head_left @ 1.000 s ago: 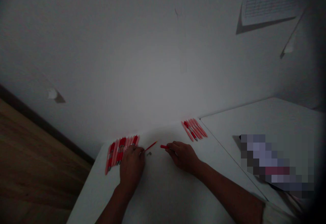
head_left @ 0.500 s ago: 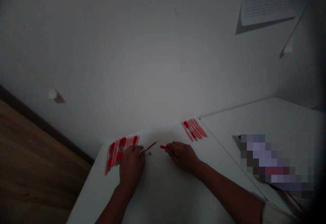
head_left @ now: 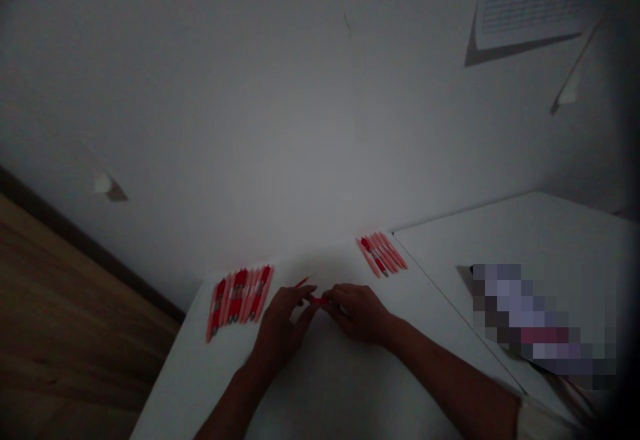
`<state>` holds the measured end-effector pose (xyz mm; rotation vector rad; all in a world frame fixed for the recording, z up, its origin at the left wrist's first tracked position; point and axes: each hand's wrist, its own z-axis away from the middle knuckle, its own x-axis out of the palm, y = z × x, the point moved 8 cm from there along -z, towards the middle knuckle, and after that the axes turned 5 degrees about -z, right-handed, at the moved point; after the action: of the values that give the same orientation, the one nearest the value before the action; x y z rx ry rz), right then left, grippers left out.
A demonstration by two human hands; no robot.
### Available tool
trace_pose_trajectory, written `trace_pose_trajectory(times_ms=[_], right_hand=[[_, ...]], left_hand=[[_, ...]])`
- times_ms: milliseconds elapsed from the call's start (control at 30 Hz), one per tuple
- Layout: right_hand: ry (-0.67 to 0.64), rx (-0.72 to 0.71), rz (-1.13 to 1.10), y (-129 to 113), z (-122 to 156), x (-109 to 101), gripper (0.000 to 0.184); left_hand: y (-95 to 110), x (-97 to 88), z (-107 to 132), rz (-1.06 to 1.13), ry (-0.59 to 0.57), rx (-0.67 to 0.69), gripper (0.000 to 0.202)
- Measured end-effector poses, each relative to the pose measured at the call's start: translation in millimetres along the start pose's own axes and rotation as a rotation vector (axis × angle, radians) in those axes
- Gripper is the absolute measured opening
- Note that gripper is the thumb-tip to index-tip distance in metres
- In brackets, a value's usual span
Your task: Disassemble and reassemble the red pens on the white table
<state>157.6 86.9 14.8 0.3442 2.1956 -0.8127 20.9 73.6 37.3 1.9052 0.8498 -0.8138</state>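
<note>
My right hand (head_left: 357,310) is closed around a red pen barrel (head_left: 320,301), whose end sticks out to the left between the two hands. My left hand (head_left: 283,320) pinches that protruding end with thumb and fingertips. Just beyond the left fingers lies a thin red pen refill (head_left: 303,282) with a pale tip, partly covered by the hand. To the left, several red and pink pens (head_left: 235,300) lie side by side in a row. A smaller group of pink pens with a red one (head_left: 383,255) is at the back right.
The white table (head_left: 345,387) meets a pale wall (head_left: 280,127) at the back. A seam runs between it and another white tabletop on the right, where a blurred-out object (head_left: 530,327) lies. Wood (head_left: 65,320) shows at the left. A printed sheet (head_left: 530,3) hangs upper right.
My left hand has moved right, away from the pen row, to meet the red barrel in my right hand. It now partly covers the refill. My right hand has barely moved.
</note>
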Motion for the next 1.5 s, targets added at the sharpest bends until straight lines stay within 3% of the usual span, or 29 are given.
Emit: trace_pose_trajectory(times_ms=[167, 433, 1500], right_hand=[[-0.025, 0.001, 0.008, -3, 1, -1, 0.024], [-0.013, 0.072, 0.077, 4, 0, 0, 0.031], [-0.002, 0.144, 0.187, 12, -1, 1, 0.045]], left_hand=[[-10, 7.5, -1, 0.155, -0.04, -0.132, 0.021], [-13, 3.8, -1, 0.241, -0.024, -0.208, 0.022], [-14, 4.5, -3, 0.225, -0.069, -0.187, 0.021]])
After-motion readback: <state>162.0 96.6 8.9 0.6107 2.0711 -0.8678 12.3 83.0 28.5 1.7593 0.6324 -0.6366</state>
